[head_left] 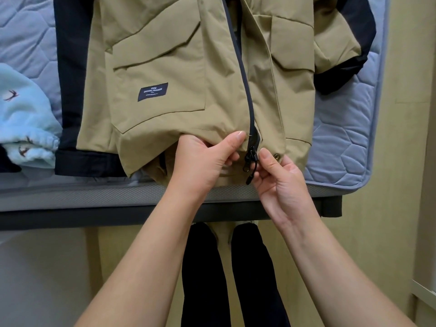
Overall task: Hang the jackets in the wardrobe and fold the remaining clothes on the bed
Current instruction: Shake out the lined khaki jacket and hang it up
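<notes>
Head view: I've got the khaki jacket (165,67) flat on the bed (342,138), front up, its hem at the near edge right by my hands.
Left hand: my left hand (203,159) grips the hem just left of the zip, thumb on top, fingers curled under the fabric.
Right hand: my right hand (280,182) pinches the zip slider (250,156) at the very bottom of the track, thumb pressed against it; the pull cord (250,178) dangles below.
Zip line: the zip (244,79) runs from the slider away from me toward the collar, leaning slightly left. That's the axis that counts.
Nearer hand: right is on the slider, left is just beside it.
Step, my read: seating the zip ends at the hem, closing the jacket before it goes on a hanger.
Next move, my call: draw the slider away from me along the track while the left keeps the hem taut.
Risk: the front flap could snag in the teeth.
Also on the bed: a light blue garment (26,114), well apart to the left.
</notes>
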The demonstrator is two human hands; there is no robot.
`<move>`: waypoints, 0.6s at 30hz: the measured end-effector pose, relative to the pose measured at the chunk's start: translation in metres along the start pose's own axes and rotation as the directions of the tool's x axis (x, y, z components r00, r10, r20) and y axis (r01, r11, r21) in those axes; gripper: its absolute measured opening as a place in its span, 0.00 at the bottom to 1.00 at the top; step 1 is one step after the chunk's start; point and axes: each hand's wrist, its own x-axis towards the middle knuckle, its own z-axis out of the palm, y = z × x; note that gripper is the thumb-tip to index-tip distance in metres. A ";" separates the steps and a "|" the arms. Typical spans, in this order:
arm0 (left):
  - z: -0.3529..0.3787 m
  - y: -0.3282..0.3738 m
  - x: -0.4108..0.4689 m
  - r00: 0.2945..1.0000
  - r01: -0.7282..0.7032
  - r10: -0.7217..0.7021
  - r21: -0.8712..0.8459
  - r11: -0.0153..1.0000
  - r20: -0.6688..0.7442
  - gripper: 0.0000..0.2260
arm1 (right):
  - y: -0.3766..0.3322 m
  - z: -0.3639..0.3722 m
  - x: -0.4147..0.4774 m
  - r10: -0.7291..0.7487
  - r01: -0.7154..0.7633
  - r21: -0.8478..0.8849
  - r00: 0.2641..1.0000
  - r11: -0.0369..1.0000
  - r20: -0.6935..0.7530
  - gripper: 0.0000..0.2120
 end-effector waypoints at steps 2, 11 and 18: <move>-0.001 -0.002 -0.001 1.000 0.001 -0.002 0.040 0.999 0.025 0.08 | 0.002 0.002 0.001 -0.021 0.023 0.047 0.999 0.999 -0.039 0.05; -0.022 -0.011 0.005 0.989 0.042 -0.087 0.335 0.941 0.119 0.16 | 0.014 0.006 0.007 -0.023 0.030 0.062 0.995 0.998 -0.098 0.11; -0.027 -0.016 0.003 0.973 0.176 -0.213 0.310 0.934 0.088 0.17 | 0.011 0.003 0.001 0.062 -0.084 -0.209 0.992 0.974 -0.109 0.03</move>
